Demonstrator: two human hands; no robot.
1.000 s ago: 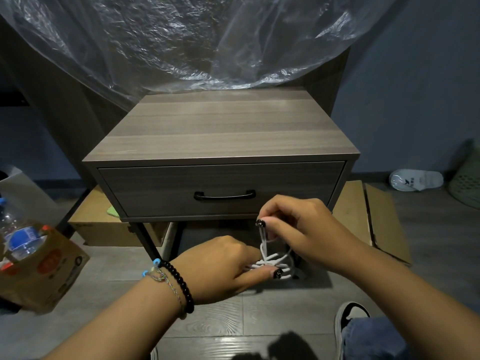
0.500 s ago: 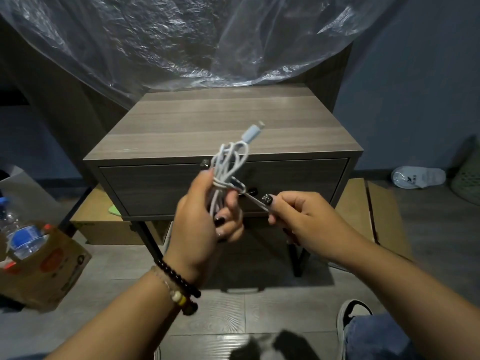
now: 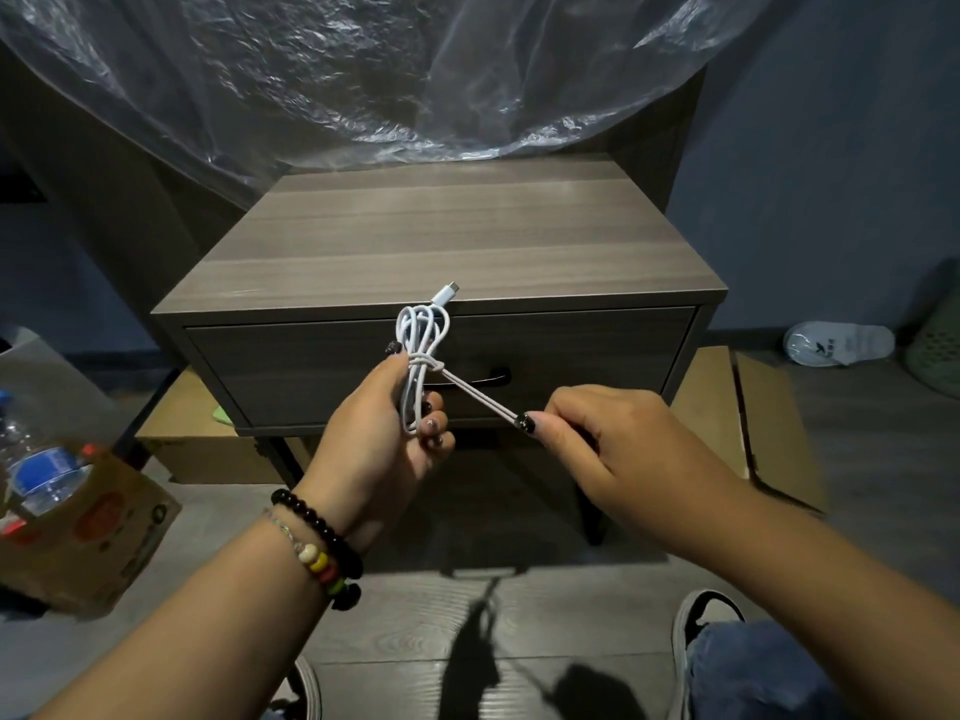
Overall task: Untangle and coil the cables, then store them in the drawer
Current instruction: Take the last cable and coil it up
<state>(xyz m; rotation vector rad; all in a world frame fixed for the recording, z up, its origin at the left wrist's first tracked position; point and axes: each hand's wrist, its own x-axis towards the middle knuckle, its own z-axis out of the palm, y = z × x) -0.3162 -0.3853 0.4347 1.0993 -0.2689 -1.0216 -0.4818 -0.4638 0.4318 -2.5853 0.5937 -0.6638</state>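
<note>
Upright in the left hand (image 3: 379, 433), a coiled white charging cable (image 3: 420, 356) is gripped by curled fingers, its long axis vertical and its plug tip pointing up and right. The right hand (image 3: 597, 439) pinches the cable's tail, stretched taut diagonally from the wrap. Behind both hands, the grey wooden drawer (image 3: 311, 371) is closed.

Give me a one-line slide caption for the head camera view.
Left hand grips a bundled white cable while the right hand pulls its free end taut before the closed drawer.
</note>
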